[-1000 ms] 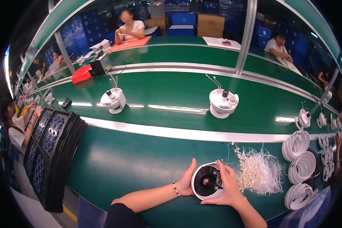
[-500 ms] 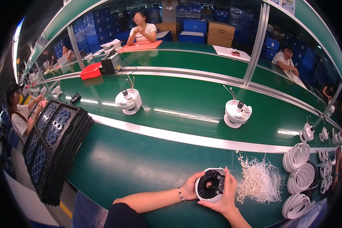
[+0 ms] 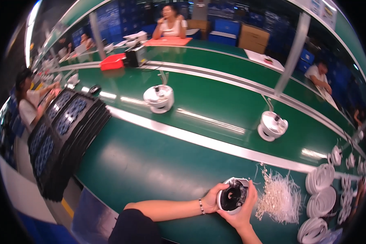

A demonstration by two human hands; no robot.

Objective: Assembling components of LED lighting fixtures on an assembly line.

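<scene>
Between my two hands is a round white housing (image 3: 222, 202), tilted so that its black inside with a round opening faces up. A small circuit board (image 3: 243, 194) sits along the right of that inside. My left hand (image 3: 210, 200) grips the left side, its thumb over the upper rim. On the right side and underneath, my right hand (image 3: 240, 217) is wrapped around the shell, fingers up along the edge. Just right of it lies a pile of thin white cables with small connectors (image 3: 281, 197), apart from my hand.
White rings (image 3: 318, 206) are stacked at the right. Black trays holding blue parts (image 3: 71, 118) stand at the left. Beyond a pale rail, white assemblies (image 3: 158, 100) with upright wires sit on the green belt. A red bin (image 3: 112, 62) is farther back. Other people sit around the line.
The whole view has shifted and tilted with my head. Both hands still hold the housing; my left thumb now reaches farther over its upper rim.
</scene>
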